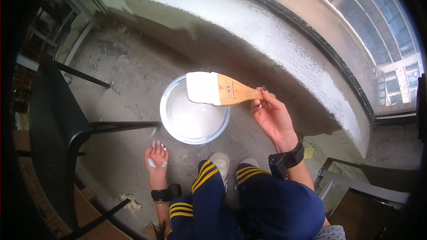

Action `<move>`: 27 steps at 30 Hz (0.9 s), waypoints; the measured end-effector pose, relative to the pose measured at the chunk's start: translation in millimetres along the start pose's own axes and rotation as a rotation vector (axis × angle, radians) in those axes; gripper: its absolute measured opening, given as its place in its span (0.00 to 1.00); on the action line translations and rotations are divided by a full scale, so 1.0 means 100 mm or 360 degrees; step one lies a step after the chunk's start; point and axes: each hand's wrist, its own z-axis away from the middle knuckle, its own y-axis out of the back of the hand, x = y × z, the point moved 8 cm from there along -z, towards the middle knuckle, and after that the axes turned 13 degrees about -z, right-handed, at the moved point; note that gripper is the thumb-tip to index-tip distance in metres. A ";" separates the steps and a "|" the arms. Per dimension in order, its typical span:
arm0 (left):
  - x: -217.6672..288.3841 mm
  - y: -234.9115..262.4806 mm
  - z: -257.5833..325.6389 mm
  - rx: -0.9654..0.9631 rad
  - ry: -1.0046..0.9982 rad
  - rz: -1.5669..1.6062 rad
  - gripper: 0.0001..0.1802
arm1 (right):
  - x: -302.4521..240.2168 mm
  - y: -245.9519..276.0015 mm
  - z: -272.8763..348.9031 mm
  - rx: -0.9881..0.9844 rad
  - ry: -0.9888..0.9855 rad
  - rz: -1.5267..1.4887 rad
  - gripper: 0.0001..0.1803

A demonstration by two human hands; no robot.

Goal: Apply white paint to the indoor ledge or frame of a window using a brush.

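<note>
Right hand (272,116) pinches paintbrush (221,89) over paint bucket (194,110); left hand (156,158) hangs spread.

You are squatting in an unfinished room under renovation, beside a large window. The bare concrete floor (133,75) is rough, stained and dusty, with scraps of debris. A low concrete ledge (267,35) under the glazed window (373,31) carries a fresh white coat. A bucket of white paint (194,115) stands on the floor, near a black chair (53,120).
</note>
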 end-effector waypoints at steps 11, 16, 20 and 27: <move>-0.04 0.03 0.04 0.0039 -0.0014 0.0005 0.17 | -0.11 -0.22 0.07 -0.0452 0.0219 0.0502 0.08; -0.03 0.05 0.04 0.0001 -0.0009 0.0035 0.18 | -0.12 -0.36 0.15 -0.0723 0.0307 0.0705 0.06; -0.02 0.01 0.07 0.0092 -0.0043 -0.0024 0.19 | -0.16 -0.47 0.26 -0.0824 0.0446 0.0857 0.05; -0.07 0.07 -0.06 -0.0126 0.0070 -0.0029 0.18 | -0.43 -0.67 0.54 -0.0865 0.0736 0.0917 0.04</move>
